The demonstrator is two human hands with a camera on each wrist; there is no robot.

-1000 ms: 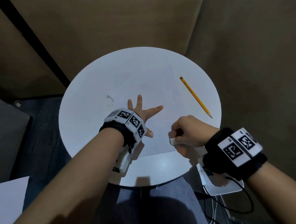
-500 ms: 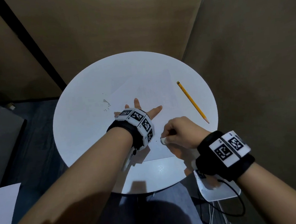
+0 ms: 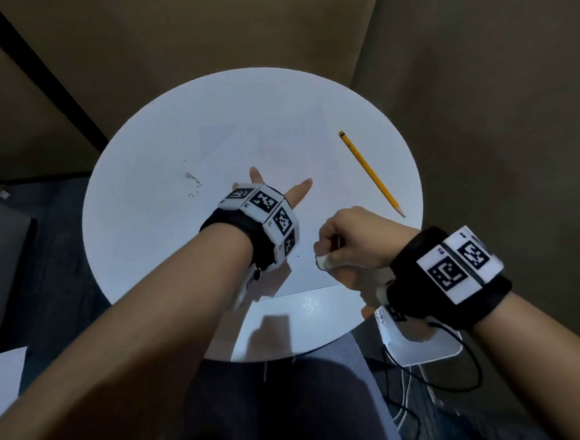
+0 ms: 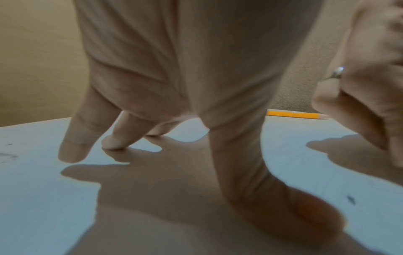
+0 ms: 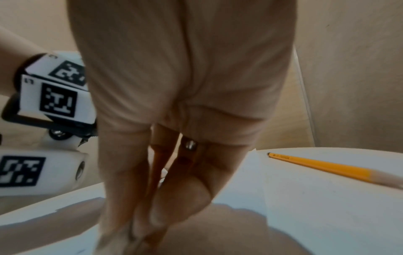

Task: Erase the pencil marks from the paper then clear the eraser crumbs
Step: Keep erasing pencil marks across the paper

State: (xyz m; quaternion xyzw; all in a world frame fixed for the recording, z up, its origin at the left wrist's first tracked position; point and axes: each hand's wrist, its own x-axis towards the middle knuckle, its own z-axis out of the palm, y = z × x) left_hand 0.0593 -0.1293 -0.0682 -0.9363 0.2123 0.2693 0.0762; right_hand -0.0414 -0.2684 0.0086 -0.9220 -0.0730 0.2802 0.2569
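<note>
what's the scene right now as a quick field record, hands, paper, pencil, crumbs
left hand: fingers spread flat, pressing the paper down
right hand: fingers curled round a white eraser at the paper's near edge
pencil: yellow, lying on the table right of the paper, untouched
eraser crumbs: small dark cluster on the table left of the left hand
pencil marks: too faint to tell

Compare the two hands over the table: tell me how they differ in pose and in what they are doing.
The left hand lies spread, fingers straight, pressing the paper down; the right hand is curled into a fist.
The left hand holds nothing; the right hand pinches a white eraser.
The left hand sits farther from the person than the right hand.
Both wear marker wristbands.
</note>
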